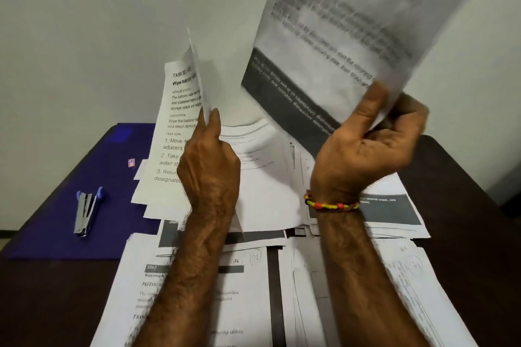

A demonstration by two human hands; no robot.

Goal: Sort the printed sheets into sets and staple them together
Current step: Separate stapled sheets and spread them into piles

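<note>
My left hand [210, 160] grips a bundle of printed sheets [180, 121] held upright above the table, its front page headed with a wiping task. A single printed sheet with a dark grey band [332, 45] is raised high at the right, blurred, pinched at its lower corner by my right hand [366, 146]. Below both hands lie several overlapping piles of printed sheets [214, 284]. A blue and silver stapler [86, 213] lies at the left on a purple folder [84, 177], apart from both hands.
The dark table [465, 220] runs to a white wall [84, 22] at the back. A small red and white label [131, 162] lies on the purple folder. My right wrist wears a beaded bracelet [329, 205]. More sheets [394, 214] are stacked at the right.
</note>
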